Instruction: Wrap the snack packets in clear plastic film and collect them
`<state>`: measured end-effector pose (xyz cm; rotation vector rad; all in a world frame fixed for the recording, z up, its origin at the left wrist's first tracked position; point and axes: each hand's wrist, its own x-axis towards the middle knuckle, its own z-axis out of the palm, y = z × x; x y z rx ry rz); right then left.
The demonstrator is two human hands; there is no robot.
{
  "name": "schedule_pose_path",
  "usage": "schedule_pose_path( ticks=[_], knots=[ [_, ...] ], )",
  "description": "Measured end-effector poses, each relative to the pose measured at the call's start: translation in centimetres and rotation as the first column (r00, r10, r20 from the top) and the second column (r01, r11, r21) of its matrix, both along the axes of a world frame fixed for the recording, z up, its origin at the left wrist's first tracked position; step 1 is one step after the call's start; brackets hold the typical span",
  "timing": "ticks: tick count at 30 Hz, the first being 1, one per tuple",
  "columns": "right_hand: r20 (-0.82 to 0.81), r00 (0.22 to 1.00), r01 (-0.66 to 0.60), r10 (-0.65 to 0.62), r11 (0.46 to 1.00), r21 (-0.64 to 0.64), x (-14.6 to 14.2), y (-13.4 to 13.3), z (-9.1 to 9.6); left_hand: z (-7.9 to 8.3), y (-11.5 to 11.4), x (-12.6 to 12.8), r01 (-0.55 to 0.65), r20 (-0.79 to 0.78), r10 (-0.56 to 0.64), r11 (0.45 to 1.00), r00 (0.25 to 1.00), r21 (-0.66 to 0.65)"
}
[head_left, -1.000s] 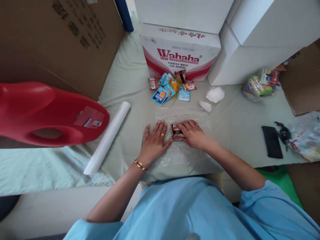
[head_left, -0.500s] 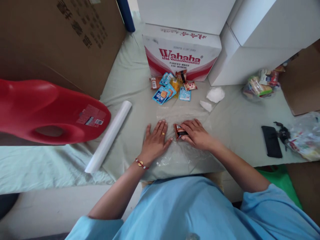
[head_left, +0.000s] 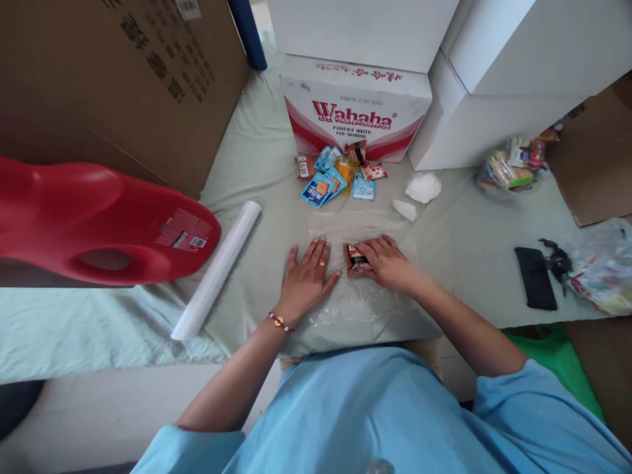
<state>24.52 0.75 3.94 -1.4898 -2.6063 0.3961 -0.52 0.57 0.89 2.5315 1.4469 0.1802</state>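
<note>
My left hand [head_left: 307, 273] lies flat with its fingers spread, partly on the left side of a clear plastic sheet [head_left: 340, 309]. It holds nothing. My right hand [head_left: 388, 263] is closed around the right end of a small brown-red snack packet [head_left: 356, 259], which rests on the sheet just right of my left thumb. Past my hands sits a pile of small snacks: blue packets [head_left: 316, 189], a yellow one [head_left: 346, 172] and brown-red ones [head_left: 305, 167]. A crumpled white piece [head_left: 423, 187] lies right of the pile, with a smaller white scrap [head_left: 405, 210] beside it.
Behind the snacks stands a Wahaba-style water carton printed "Wahaha" [head_left: 355, 108], with white boxes [head_left: 486, 125] to its right. On the left are a white plastic roll [head_left: 217, 270] and a large red jug [head_left: 113, 224]. A black phone [head_left: 536, 278], keys [head_left: 559, 260] and snack bags [head_left: 511, 164] lie right.
The view has shifted slightly. My right hand has moved a little on the packet, so more of its front shows. My left hand stays flat in place.
</note>
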Motion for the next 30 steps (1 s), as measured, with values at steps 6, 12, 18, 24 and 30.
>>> schedule_pose_path(
  ticks=[6, 12, 18, 24, 30],
  knots=[
    [-0.145, 0.989, 0.040, -0.041, 0.999, -0.012, 0.4, -0.4, -0.9, 0.0, 0.0, 0.0, 0.005, 0.005, -0.005, 1.000, 1.000, 0.004],
    [-0.249, 0.859, 0.480, -0.448, 0.873, 0.086, 6.8, 0.3, -0.9, -0.2, 0.2, -0.2, 0.007, 0.031, -0.007, 1.000, 0.999, -0.008],
    [0.078, 0.711, 0.692, -0.699, 0.715, 0.103, 13.6, -1.4, -1.3, -0.6, 0.6, -1.4, -0.038, 0.121, 0.039, 0.999, 0.992, -0.005],
    [-0.226, 0.914, 0.355, -0.336, 0.934, 0.046, 12.5, -7.8, -0.2, 1.4, -1.2, -4.1, 0.227, 0.146, -0.233, 0.972, 0.961, 0.059],
    [-0.334, 0.943, -0.009, -0.007, 0.999, -0.045, 8.6, -11.0, -1.7, 1.9, -1.4, -6.8, 0.512, 0.213, -0.469, 0.820, 0.857, -0.256]
  ],
)
